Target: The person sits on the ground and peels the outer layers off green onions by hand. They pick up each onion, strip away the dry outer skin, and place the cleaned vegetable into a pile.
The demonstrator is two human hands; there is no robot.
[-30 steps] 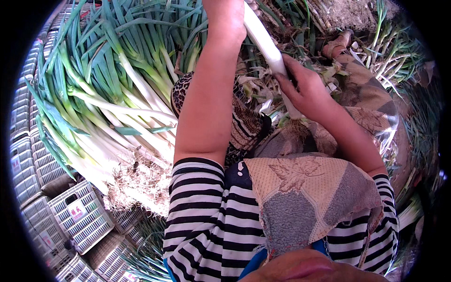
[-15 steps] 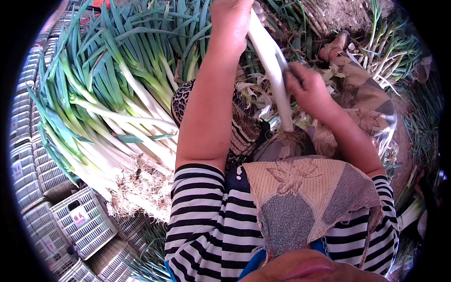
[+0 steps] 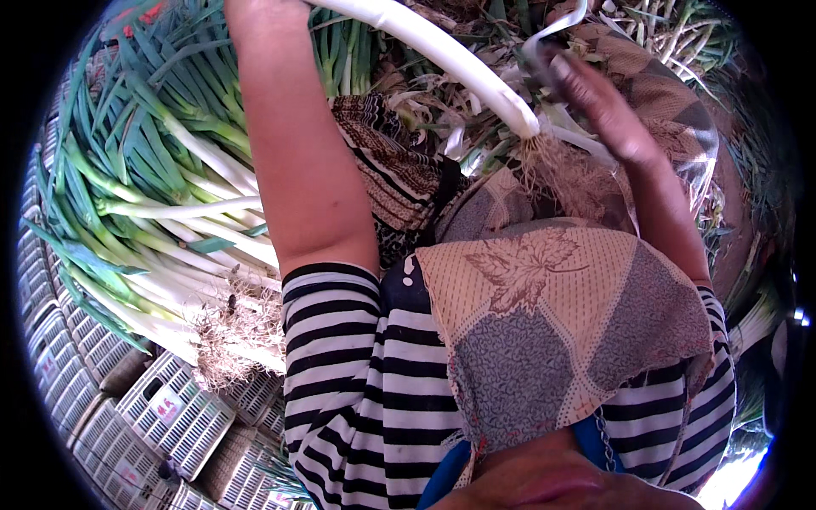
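Note:
My left hand, cut off by the upper edge, is closed on a large green onion. Its thick white stalk slants down to the right and ends in a tuft of pale roots above my lap. Beside that root end is my right hand, a little blurred, its fingers pinched together. From these fingers a thin whitish strip of peeled skin curls upward, apart from the stalk. The left fingertips lie out of view.
Left of my arm lies a big heap of green onions, roots toward me. Stacked plastic crates stand at the lower left. Peelings litter the ground ahead. More stalks lie at the far right. A patterned cloth hangs over my chest.
My left hand has moved left with the green onion, whose stalk now lies flatter and bows. The right hand has come off the stalk and moved up and right, with a loose skin strip.

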